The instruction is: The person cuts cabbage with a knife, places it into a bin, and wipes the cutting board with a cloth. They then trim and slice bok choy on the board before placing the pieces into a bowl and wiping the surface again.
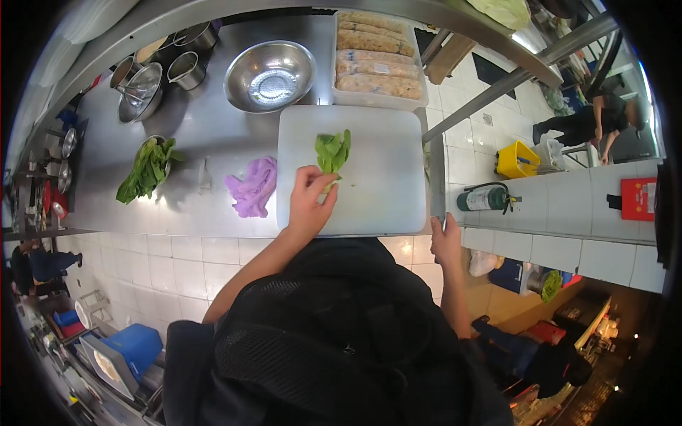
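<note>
My left hand (310,202) is over the white cutting board (383,170), its fingers pinching the base of a small bunch of leafy greens (332,150). The leaves point away from me on the board. At the board's right side, my right hand (446,241) is closed around the handle of a knife (438,188), whose long blade points away from me, off the board. A crumpled purple cloth (253,187) lies just left of the board. More leafy greens (145,170) spill out of a bowl farther left on the steel table.
Behind the board stand a steel bowl (270,77) and a plastic tub (380,99) of wrapped rolls. Metal pots (186,71) and a bowl with a whisk (141,96) sit at the back left. A metal rail (522,77) crosses at right. Other people work at both sides.
</note>
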The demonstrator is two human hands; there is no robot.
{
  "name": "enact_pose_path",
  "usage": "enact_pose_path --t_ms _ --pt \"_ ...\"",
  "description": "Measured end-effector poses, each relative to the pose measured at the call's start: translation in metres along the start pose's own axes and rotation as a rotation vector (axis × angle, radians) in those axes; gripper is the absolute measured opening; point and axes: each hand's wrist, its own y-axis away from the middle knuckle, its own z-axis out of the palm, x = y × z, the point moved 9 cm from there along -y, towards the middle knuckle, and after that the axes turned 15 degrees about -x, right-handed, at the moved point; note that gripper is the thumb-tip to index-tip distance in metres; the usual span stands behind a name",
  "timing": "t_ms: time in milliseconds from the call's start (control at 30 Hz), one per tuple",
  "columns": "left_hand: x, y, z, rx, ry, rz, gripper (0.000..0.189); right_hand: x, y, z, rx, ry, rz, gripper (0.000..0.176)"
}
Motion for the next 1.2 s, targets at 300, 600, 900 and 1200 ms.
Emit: enact_pose_path --t_ms 300,600,900,1200 --pt "-0.024 0.025 0.066 -0.341 -0.08 -0.079 0.037 0.0 0.018 0.077 -0.293 -0.151 0.008 0.029" --pt "-0.039 0.005 0.06 -0.257 0.001 -0.368 0.045 -0.021 0.014 0.071 -0.425 -0.142 0.099 0.028" --pt "-0.038 0.004 0.053 -0.256 -0.115 -0.339 0.05 -0.022 0.005 0.081 -0.346 0.007 -0.049 0.03" --pt "-0.027 0.0 0.061 -0.43 -0.263 -0.05 0.036 -0.018 0.005 0.078 -0.332 -0.018 0.016 0.031"
